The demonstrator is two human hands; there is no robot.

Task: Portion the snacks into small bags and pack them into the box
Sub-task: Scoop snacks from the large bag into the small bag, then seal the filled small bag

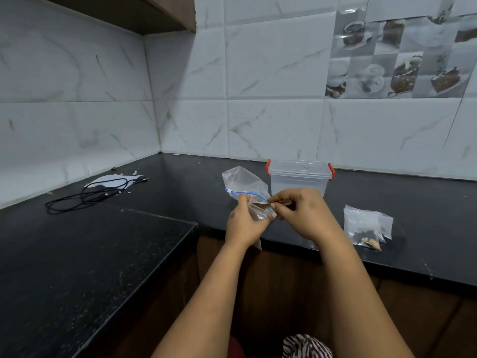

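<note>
My left hand (245,223) grips a small clear bag (258,210) by its mouth, above the counter's front edge. My right hand (302,213) pinches a thin brown spoon-like piece (280,202) whose tip points into that bag. A bigger clear zip bag with a blue seal (244,180) lies just behind my left hand. The clear plastic box with red latches (299,177) stands behind my hands, near the wall. Filled small bags (366,227) with dark and tan snacks lie to the right on the counter.
The black counter (129,241) turns an L-shaped corner on the left. A coiled black cable (87,193) and white paper (113,180) lie at the far left by the tiled wall. Brown cabinet fronts run below the counter edge.
</note>
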